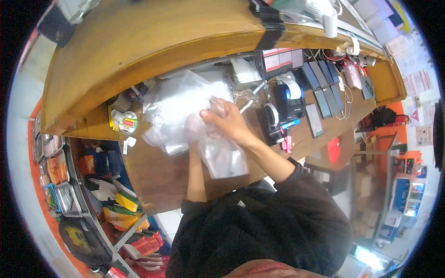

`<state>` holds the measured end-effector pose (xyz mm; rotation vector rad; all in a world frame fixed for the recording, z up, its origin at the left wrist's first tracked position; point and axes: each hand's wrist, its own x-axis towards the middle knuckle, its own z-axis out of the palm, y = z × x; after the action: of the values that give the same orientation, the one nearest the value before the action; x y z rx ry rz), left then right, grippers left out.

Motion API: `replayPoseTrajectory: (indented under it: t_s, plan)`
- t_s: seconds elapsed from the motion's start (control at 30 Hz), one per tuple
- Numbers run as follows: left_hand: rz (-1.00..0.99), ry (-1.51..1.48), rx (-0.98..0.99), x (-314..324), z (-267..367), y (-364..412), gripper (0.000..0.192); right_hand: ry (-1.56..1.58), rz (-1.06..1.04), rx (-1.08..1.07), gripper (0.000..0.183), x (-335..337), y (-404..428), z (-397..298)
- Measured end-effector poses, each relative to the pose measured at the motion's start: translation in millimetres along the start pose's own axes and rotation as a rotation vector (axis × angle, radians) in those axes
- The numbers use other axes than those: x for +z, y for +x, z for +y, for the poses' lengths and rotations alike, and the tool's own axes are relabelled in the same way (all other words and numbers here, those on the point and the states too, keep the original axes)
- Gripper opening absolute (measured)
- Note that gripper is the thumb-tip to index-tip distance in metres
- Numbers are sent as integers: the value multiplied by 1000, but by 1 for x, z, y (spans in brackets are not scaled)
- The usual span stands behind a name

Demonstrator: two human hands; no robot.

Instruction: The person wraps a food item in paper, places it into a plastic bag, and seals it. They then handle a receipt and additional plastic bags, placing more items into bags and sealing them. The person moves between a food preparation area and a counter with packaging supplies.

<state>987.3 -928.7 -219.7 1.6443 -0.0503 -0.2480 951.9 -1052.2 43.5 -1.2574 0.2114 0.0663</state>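
Note:
Clear plastic bags (174,107) lie in a loose, shiny heap over the far left part of the brown wooden desk (156,184). My right hand (227,121) is closed around crumpled clear plastic at the heap's right edge, the thumb pointing left. From under it, a clear plastic bag (224,158) hangs down towards my body. My left hand (196,128) is behind the plastic and blurred, so its fingers and its hold cannot be made out.
A raised wooden counter (156,31) crosses the far side. To the right are a label printer (290,97), a tape roll (271,114), a blue marker (290,124) and several smartphones (322,102). A roll of tape (128,121) stands at the left. Shelves (90,208) hold goods lower left.

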Motion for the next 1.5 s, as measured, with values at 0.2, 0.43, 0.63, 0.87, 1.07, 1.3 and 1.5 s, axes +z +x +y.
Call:
replayPoseTrajectory:
  t_s: [0.2, 0.43, 0.63, 0.87, 1.07, 1.3, 1.5]
  plan:
    - [-192, -531, -329, 9, 26, -66, 63, 135, 283, 232, 46, -104, -53, 9]
    - [-347, -1180, -393, 41, 144, -156, 81, 28, 474, 69, 45, -211, -102, 42]
    - [-75, -913, -496, 100, 172, -188, 64, 24, 524, 23, 39, -256, -124, 27]
    - [-200, -558, -289, 137, 177, -194, 42, 38, 435, 19, 51, -296, -131, 4]
    - [-50, -20, -223, 126, 180, -201, 20, 2, 304, -25, 59, -319, -135, -11]
    - [-103, -843, -368, 131, 150, -230, 43, -156, 367, -184, 54, -351, -136, -10]
    - [-188, -940, -471, 146, 105, -242, 40, -370, 207, -261, 23, -372, -128, -35]
